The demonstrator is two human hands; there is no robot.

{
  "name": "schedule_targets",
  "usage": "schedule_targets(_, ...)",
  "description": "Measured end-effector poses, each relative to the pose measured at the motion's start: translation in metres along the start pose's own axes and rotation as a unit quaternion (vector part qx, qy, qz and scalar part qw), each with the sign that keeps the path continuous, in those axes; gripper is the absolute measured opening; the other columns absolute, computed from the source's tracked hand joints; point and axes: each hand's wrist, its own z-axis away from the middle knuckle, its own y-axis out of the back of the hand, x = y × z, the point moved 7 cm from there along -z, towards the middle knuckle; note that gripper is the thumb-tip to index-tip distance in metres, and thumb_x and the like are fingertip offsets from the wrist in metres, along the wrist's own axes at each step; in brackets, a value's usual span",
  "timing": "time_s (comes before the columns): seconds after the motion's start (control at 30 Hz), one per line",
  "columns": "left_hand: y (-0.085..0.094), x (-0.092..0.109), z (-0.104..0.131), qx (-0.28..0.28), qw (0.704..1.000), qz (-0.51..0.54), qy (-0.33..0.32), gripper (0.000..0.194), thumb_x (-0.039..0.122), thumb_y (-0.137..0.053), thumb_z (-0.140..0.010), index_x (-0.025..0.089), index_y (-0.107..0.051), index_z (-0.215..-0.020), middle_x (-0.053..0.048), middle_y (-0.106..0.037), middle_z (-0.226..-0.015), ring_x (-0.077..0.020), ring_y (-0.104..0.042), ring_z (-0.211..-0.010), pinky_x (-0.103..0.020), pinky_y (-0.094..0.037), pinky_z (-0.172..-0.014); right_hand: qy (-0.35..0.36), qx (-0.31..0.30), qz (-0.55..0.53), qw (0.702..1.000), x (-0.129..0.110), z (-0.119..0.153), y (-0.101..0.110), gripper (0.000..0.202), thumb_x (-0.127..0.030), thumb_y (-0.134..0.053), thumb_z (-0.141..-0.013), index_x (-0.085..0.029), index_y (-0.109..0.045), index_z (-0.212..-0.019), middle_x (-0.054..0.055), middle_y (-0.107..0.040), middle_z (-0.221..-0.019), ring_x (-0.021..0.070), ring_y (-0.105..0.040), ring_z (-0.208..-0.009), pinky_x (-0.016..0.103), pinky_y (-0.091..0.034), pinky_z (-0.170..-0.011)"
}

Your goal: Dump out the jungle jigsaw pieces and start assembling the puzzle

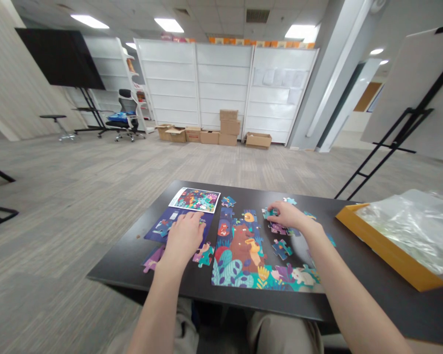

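Observation:
A partly joined jigsaw puzzle (pixel 239 246) with a brown bear lies on the black table (pixel 129 258) in front of me. My right hand (pixel 291 215) is above its upper right side, fingers pinched at a teal puzzle piece (pixel 266 214). Purple puzzle pieces (pixel 277 228) lie just below those fingers, and a blue-teal puzzle piece (pixel 282 249) is nearer to me. My left hand (pixel 185 231) rests with extended fingers over a dark blue sheet (pixel 153 233), hiding part of it and the pieces there. Beside it lies a pink-and-green puzzle piece (pixel 204 255).
A printed reference picture (pixel 195 199) lies at the table's back left. At the right is a yellow box (pixel 382 250) holding clear plastic (pixel 409 228). Another loose piece (pixel 228 201) sits above the puzzle. Beyond the table, cardboard boxes (pixel 229 128) stand by white shelves.

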Motion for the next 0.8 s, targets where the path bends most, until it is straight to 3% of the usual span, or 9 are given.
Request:
schedule_targets(0.13, -0.009, -0.023, 0.002, -0.027, 0.999, -0.015, 0.021, 0.034, 0.024, -0.050, -0.097, 0.018, -0.064, -0.128, -0.015, -0.070, -0.125, -0.0332, -0.064, -0.117, -0.044, -0.051, -0.095, -0.010, -0.011, 0.014, 1.000, 0.002, 0.001, 0.000, 0.022, -0.030, -0.076, -0.078, -0.019, -0.077, -0.097, 0.008, -0.077, -0.094, 0.0216, -0.068, -0.080, 0.028, -0.050, -0.072)
schedule_targets(0.27, -0.016, -0.027, 0.001, -0.033, 0.999, -0.010, 0.004, 0.030, 0.024, -0.051, -0.098, 0.018, -0.065, -0.123, -0.015, -0.070, -0.124, -0.0307, -0.064, -0.119, -0.041, -0.050, -0.099, -0.013, -0.024, 0.022, 0.999, 0.001, 0.002, 0.001, 0.024, -0.030, -0.075, -0.079, -0.019, -0.078, -0.100, 0.007, -0.077, -0.094, 0.0216, -0.069, -0.081, 0.027, -0.049, -0.072)
schedule_targets(0.43, -0.012, -0.029, -0.001, -0.020, 1.000, 0.013, 0.003, 0.033, 0.026, -0.058, -0.093, 0.018, -0.062, -0.125, -0.015, -0.067, -0.125, -0.0310, -0.064, -0.118, -0.042, -0.051, -0.100, -0.020, -0.024, 0.015, 0.999, 0.000, 0.003, 0.002, 0.023, -0.029, -0.076, -0.078, -0.019, -0.078, -0.099, 0.007, -0.076, -0.089, 0.0209, -0.068, -0.078, 0.026, -0.048, -0.069)
schedule_targets(0.6, -0.002, -0.032, -0.003, 0.024, 0.991, 0.128, 0.018, 0.033, 0.021, -0.062, -0.085, 0.020, -0.065, -0.117, -0.011, -0.065, -0.123, -0.0231, -0.071, -0.094, -0.038, -0.057, -0.089, -0.019, -0.021, -0.003, 1.000, 0.000, 0.004, 0.003, 0.022, -0.028, -0.077, -0.078, -0.020, -0.078, -0.099, 0.006, -0.076, -0.088, 0.0204, -0.068, -0.077, 0.026, -0.048, -0.069)
schedule_targets(0.67, 0.004, -0.030, -0.004, 0.069, 0.973, 0.218, 0.015, 0.029, 0.023, -0.061, -0.084, 0.020, -0.068, -0.112, -0.009, -0.069, -0.118, -0.0212, -0.071, -0.087, -0.037, -0.060, -0.086, -0.010, -0.018, 0.005, 1.000, 0.000, 0.004, 0.003, 0.023, -0.029, -0.077, -0.079, -0.020, -0.078, -0.099, 0.007, -0.076, -0.092, 0.0214, -0.069, -0.081, 0.027, -0.049, -0.072)
schedule_targets(0.73, 0.010, -0.024, -0.003, 0.105, 0.937, 0.333, 0.012, 0.030, 0.029, -0.061, -0.086, 0.020, -0.069, -0.113, -0.008, -0.074, -0.110, -0.0215, -0.073, -0.088, -0.037, -0.062, -0.085, -0.007, 0.001, 0.019, 1.000, -0.001, 0.003, 0.005, 0.021, -0.029, -0.076, -0.080, -0.019, -0.078, -0.098, 0.009, -0.076, -0.097, 0.0227, -0.069, -0.087, 0.028, -0.049, -0.076)
schedule_targets(0.8, 0.009, -0.012, -0.003, 0.095, 0.893, 0.440, 0.007, 0.033, 0.036, -0.062, -0.087, 0.020, -0.070, -0.115, -0.007, -0.077, -0.099, -0.0219, -0.075, -0.086, -0.037, -0.064, -0.083, -0.014, 0.031, 0.017, 0.999, -0.003, 0.002, 0.010, 0.018, -0.030, -0.073, -0.083, -0.018, -0.078, -0.096, 0.010, -0.076, -0.099, 0.0230, -0.069, -0.090, 0.029, -0.050, -0.079)
